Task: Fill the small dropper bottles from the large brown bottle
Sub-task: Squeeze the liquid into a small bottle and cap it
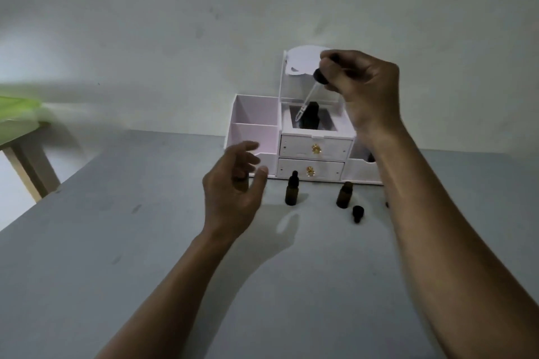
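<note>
My right hand (361,87) is raised above the white organiser and grips a dropper (312,90) by its black bulb, the glass tube slanting down to the left. A large dark bottle (311,116) stands in the organiser's middle compartment, just behind the tube's tip. My left hand (233,189) hovers over the table with fingers spread, holding nothing; something small and dark shows behind its fingers. On the table stand a small brown dropper bottle (291,189) with its cap on and an uncapped brown bottle (344,195). A black cap (358,213) lies beside the uncapped one.
The white organiser (253,125) with two gold-knobbed drawers (315,148) and a raised lid sits at the back of the grey table (145,242), against the wall. A green-topped table (17,113) stands at the far left.
</note>
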